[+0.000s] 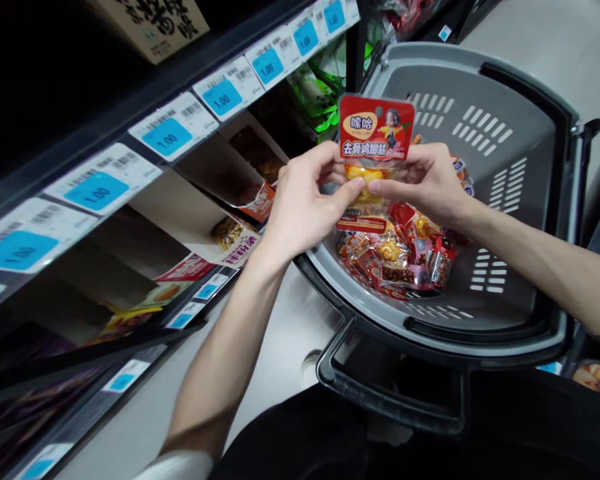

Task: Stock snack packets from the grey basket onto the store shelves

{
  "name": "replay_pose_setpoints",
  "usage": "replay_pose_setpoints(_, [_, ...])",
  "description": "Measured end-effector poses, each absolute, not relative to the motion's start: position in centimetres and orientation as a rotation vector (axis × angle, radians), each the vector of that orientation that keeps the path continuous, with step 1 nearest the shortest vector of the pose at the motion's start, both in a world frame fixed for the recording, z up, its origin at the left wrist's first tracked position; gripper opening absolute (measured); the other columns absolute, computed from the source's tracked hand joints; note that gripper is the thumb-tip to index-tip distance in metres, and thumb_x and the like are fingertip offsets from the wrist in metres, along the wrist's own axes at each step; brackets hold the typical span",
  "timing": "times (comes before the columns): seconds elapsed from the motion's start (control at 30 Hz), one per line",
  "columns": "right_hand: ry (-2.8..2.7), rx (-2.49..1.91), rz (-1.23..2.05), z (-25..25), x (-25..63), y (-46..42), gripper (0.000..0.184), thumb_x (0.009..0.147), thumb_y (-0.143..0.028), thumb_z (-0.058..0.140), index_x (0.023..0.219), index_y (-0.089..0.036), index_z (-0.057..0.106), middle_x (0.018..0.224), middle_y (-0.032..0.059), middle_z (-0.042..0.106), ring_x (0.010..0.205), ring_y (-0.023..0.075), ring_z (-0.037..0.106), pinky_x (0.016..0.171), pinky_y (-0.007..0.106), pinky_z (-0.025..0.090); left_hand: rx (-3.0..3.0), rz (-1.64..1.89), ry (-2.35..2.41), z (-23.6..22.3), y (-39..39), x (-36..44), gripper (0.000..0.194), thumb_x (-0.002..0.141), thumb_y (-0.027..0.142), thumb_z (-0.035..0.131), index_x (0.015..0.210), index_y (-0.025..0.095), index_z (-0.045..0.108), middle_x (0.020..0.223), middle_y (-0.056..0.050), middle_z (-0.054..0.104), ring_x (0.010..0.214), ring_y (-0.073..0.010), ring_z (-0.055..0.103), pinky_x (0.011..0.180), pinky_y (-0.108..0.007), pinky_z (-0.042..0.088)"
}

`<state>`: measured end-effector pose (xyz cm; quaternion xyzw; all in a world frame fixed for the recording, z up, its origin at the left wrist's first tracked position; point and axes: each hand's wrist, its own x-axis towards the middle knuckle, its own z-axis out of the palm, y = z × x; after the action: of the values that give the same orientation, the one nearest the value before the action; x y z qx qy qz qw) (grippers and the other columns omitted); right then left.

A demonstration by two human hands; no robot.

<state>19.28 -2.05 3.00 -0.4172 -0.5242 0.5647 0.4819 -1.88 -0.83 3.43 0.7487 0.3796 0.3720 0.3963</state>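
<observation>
— Shop aisle, pale floor (280,320). Black shelving (355,60) off the left hand's outer side, fronted by a row of white-and-blue price tags (220,99). What's held?

— One small, flat, clear plastic packet with a red printed header (373,148), yellow contents showing. It sits upright between the hands. Left hand (307,203) pinches one side, right hand (433,183) the other; both grips narrow, thumbs close together across the front.

— Below them?

— Deep grey plastic basket with slotted walls (460,83). Heap of small glossy wrapped packets (405,257) in it, mostly under the right hand. Black looped basket handle (395,403) lower down, nearer the body than either hand.

— Best way to hold it?

— My judgement: light pressure, fingertips at the side edges. Film is probably slick, contents probably soft; hard thumbs in the middle could squash them. Thumbs low leaves the header print readable. Hands over the basket is sensible: a slip would likely land on the heap, not the floor.
</observation>
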Motion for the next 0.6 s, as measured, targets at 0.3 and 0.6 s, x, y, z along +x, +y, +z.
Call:
replay_pose_setpoints(0.3, [-1.31,-1.057,1.372,3.49,19.17,-2.14,0.045,0.054,-0.027,0.107,0.085,-0.021,0.075,0.099,0.0031,0.081,0.116,0.0326,0.075,0.098,0.047,0.068,1.867,0.976,0.958,3.26,-0.7,-1.77,0.017,0.093,0.03,0.07,0.107,0.02,0.069,0.112,-0.008,0.078,0.109,-0.0273,0.075,0.097,-0.045,0.065])
replay_pose_setpoints(0.6, [-1.247,-1.066,1.432,3.52,19.27,-1.84,0.048,0.05,-0.011,0.104,0.085,-0.019,0.073,0.097,0.0036,0.08,0.111,0.0307,0.077,0.098,0.044,0.068,1.891,0.972,0.973,2.94,-0.57,-1.85,0.017,0.096,0.031,0.069,0.109,0.02,0.068,0.119,-0.009,0.077,0.113,-0.0269,0.075,0.099,-0.042,0.064])
